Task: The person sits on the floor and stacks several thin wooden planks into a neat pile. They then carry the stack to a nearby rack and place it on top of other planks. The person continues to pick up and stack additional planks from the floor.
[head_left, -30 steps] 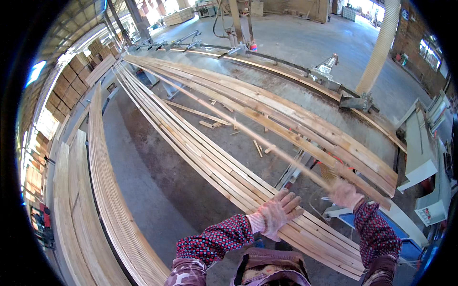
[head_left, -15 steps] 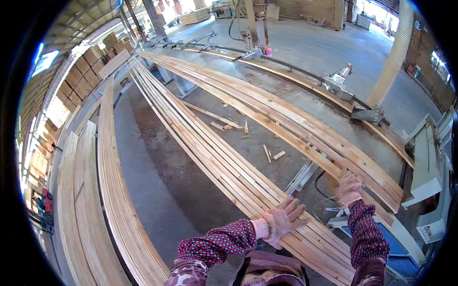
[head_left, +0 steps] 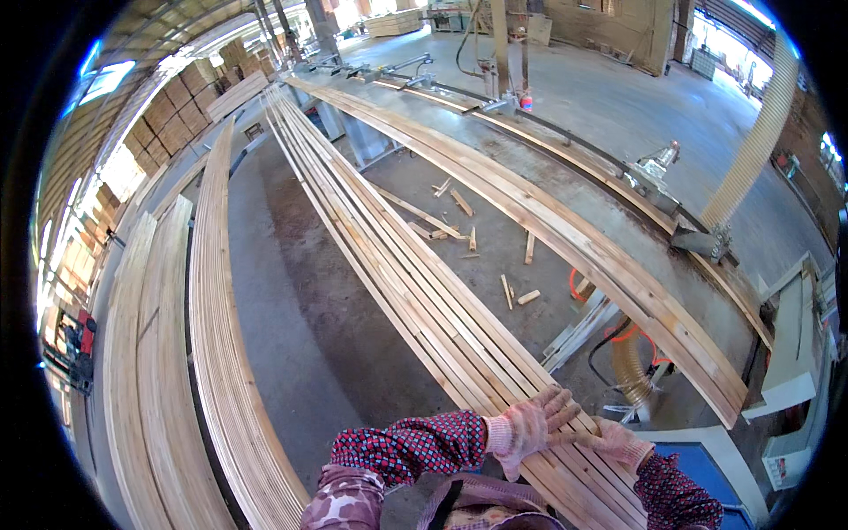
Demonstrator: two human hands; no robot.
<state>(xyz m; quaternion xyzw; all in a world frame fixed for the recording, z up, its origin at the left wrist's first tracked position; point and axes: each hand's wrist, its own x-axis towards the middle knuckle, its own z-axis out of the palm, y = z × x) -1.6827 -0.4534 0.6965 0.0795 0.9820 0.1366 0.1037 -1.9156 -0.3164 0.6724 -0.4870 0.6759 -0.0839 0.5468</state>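
A bundle of long, pale wooden strips (head_left: 415, 305) runs from far left of centre down to my front, its strips lying side by side. My left hand (head_left: 523, 433), in a light work glove, lies on top of the near part with fingers outstretched. My right hand (head_left: 618, 443), gloved too, is at the bundle's right edge, its fingers bent over the outermost strip and close to my left fingertips. To the right, apart from both hands, several wider boards (head_left: 565, 208) lie lengthwise.
Stacked strips (head_left: 225, 353) and wide planks (head_left: 146, 353) lie at the left. Wood offcuts (head_left: 464, 203) litter the floor between the bundle and the right boards. A long metal rail with clamps (head_left: 654, 172), a ribbed hose (head_left: 629, 371) and a pale machine housing (head_left: 795, 353) are at the right.
My right hand has moved left and down from the right-hand boards to the bundle, bringing a wooden strip to its edge. My left hand has stayed on the bundle.
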